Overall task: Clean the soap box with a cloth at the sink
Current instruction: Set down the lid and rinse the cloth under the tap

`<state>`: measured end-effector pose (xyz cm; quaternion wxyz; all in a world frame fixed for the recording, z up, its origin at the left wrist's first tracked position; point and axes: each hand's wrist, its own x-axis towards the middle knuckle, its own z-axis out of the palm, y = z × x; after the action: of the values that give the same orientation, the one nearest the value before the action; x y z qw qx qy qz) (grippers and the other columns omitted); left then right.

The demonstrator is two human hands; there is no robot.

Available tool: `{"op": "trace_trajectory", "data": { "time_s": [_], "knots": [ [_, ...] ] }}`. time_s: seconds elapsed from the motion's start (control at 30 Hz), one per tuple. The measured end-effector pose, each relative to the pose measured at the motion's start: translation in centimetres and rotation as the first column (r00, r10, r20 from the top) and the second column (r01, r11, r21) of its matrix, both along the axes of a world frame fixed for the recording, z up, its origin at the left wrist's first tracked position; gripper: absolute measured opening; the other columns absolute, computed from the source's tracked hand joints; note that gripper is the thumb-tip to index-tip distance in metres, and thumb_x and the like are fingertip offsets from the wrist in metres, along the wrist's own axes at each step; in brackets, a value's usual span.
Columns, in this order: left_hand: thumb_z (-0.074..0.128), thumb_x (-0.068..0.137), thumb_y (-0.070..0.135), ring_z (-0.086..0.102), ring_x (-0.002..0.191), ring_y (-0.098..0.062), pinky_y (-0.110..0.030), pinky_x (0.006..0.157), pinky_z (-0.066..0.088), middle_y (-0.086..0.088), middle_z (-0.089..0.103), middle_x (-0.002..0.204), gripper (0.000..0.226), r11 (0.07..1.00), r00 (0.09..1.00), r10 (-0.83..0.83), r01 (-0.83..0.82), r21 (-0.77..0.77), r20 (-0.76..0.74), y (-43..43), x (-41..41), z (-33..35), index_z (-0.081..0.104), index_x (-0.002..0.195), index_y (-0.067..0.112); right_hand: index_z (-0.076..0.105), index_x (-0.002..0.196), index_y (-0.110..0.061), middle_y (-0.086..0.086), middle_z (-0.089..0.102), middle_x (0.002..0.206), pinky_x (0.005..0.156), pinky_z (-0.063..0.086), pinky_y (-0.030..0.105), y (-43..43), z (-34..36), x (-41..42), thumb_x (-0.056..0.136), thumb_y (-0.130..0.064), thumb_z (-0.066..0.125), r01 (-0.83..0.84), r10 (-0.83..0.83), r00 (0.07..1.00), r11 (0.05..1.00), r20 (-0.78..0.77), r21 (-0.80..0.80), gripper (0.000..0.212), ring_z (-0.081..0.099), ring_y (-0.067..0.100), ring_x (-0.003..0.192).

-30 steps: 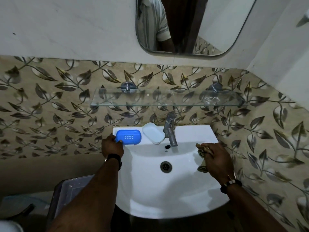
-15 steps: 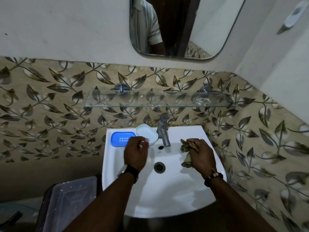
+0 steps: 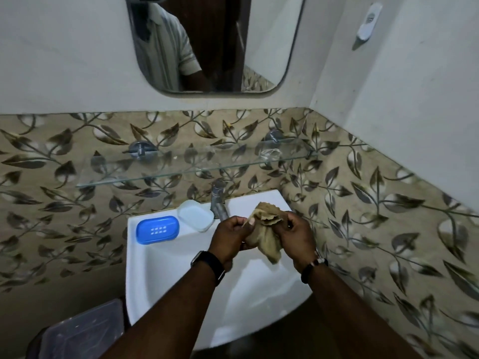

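Both hands, left hand (image 3: pixel 231 235) & right hand (image 3: pixel 295 235), clamp the cloth (image 3: pixel 264 229) mid-frame over the sink (image 3: pixel 160 275), prob. readying it; next needs reaching left-centre for the blue soap box (image 3: pixel 157 229).

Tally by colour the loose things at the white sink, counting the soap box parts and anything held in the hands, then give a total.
Blue: 1, the blue plastic soap tray with drain slots on the sink rim.
White: 1, the white translucent plastic soap box lid beside the metal tap.
Tan: 1, the tan crumpled cloth, held by left hand and right hand.
Total: 3
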<state>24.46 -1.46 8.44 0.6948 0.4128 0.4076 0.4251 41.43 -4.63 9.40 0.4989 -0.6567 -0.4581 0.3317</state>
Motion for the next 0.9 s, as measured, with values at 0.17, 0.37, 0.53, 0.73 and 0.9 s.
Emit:
{"op": "trace_trajectory", "data": {
  "time_s": [0.17,0.37,0.53,0.73,0.9],
  "knots": [
    [0.072,0.091,0.030,0.072,0.071,-0.023,-0.036,0.063,0.059,-0.012,0.074,0.082,0.027,0.988,0.997,0.071,-0.072,-0.139,-0.013,2.1,3.0,-1.8,0.068,0.092,0.004,0.070,0.100,-0.001,0.019,0.075,0.090,0.064,0.063,0.041,2.8,-2.8,3.4,0.089,-0.006,0.072,0.148,-0.192,0.953,0.970,-0.234,-0.195,0.013,0.073,0.031,0.077],
    [0.071,0.091,0.014,0.074,0.075,-0.024,-0.031,0.062,0.059,-0.017,0.076,0.094,0.011,0.966,0.998,0.057,-0.058,-0.253,-0.012,5.6,6.0,-3.6,0.071,0.096,0.003,0.069,0.091,-0.012,0.016,0.072,0.086,0.058,0.056,0.032,7.3,-4.5,7.1,0.089,-0.008,0.073,0.116,-0.190,0.947,0.954,-0.258,-0.276,0.006,0.066,0.025,0.069],
    [0.061,0.092,-0.003,0.070,0.080,-0.032,-0.036,0.068,0.062,-0.020,0.072,0.092,0.006,0.957,0.994,0.103,-0.110,-0.267,-0.043,9.3,8.2,-4.6,0.065,0.097,-0.001,0.073,0.095,-0.007,0.025,0.071,0.105,0.074,0.057,0.029,12.8,-5.5,9.7,0.087,0.004,0.066,0.059,-0.061,0.998,0.974,-0.004,-0.218,0.016,0.066,0.027,0.088],
    [0.062,0.088,-0.008,0.068,0.087,-0.032,-0.045,0.091,0.057,-0.022,0.071,0.097,0.015,0.950,0.973,0.169,-0.203,-0.237,-0.158,12.8,10.0,-6.2,0.068,0.101,-0.006,0.069,0.115,-0.009,0.011,0.071,0.117,0.095,0.050,0.030,19.5,-4.4,10.6,0.088,-0.009,0.066,-0.141,0.216,0.893,0.968,0.395,-0.210,0.027,0.065,0.028,0.109],
    [0.065,0.087,0.005,0.065,0.099,-0.026,-0.033,0.086,0.051,-0.008,0.073,0.110,0.026,0.974,0.717,0.143,0.018,0.224,-0.683,13.6,10.7,-7.2,0.071,0.112,0.012,0.060,0.132,-0.001,0.021,0.059,0.134,0.111,0.040,0.040,20.6,-5.3,10.6,0.087,0.002,0.055,-0.320,0.332,0.703,0.937,0.629,-0.137,0.045,0.053,0.036,0.126]
  ]
}}
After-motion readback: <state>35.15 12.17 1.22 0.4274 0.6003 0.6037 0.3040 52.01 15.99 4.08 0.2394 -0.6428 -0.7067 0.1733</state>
